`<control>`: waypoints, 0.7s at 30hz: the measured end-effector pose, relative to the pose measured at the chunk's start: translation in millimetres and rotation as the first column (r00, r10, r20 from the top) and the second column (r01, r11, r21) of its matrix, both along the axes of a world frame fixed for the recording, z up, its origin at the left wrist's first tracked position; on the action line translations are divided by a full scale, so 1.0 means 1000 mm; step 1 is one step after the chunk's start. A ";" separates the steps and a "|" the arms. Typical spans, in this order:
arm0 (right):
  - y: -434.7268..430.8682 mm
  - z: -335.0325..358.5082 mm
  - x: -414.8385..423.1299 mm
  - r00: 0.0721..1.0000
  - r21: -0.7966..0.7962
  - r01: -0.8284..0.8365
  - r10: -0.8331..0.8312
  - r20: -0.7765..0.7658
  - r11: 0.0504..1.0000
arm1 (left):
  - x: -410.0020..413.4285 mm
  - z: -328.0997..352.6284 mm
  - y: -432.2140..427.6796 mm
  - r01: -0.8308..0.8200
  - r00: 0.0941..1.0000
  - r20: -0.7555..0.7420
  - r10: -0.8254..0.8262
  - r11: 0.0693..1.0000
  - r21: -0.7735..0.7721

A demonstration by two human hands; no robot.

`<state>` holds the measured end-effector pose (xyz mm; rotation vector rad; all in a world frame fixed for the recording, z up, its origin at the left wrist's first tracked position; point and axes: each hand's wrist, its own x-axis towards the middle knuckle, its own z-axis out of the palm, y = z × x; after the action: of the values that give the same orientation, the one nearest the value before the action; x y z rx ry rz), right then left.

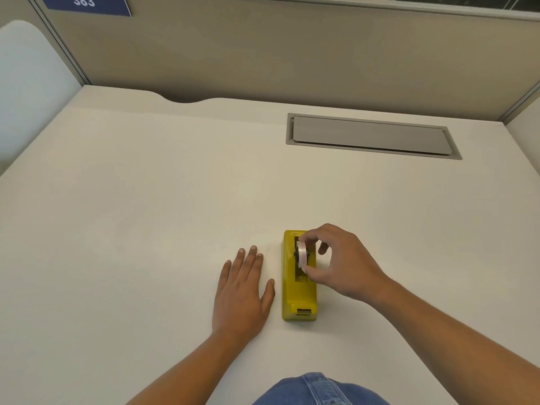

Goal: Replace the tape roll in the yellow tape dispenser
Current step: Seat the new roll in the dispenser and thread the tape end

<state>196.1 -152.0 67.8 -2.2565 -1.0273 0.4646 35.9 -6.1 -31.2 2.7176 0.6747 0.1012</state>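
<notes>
Right grip point(336, 260): we pinch the pale, glossy tape roll point(302, 253) between thumb and fingertips, the roll upright in the well of the blocky yellow tape dispenser point(298, 293), whose hard plastic shows a dark hub beside the roll. Left grip point(241, 290) is released, palm flat on the matte cream surface point(146, 214) just left of the dispenser. Beyond the dispenser, a grey recessed cable flap point(371, 135), with broad bare room between

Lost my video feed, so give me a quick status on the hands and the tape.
Right hand pinching tape roll in yellow dispenser cradle. Left hand flat on desk, beside dispenser. Nothing in the way.
</notes>
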 end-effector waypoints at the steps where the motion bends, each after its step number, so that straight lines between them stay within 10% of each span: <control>1: 0.001 0.000 0.000 1.000 -0.005 -0.003 0.003 -0.002 1.000 | 0.000 0.000 0.000 0.000 1.000 0.001 0.000 1.000 0.000; 21: 0.003 -0.008 0.001 1.000 -0.053 0.029 -0.029 0.007 0.998 | 0.001 0.000 0.000 -0.008 1.000 -0.003 0.008 1.000 -0.004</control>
<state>196.7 -149.2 59.5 -2.3184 -0.9946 0.4778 36.7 -6.0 -31.6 2.7121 0.6858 0.0982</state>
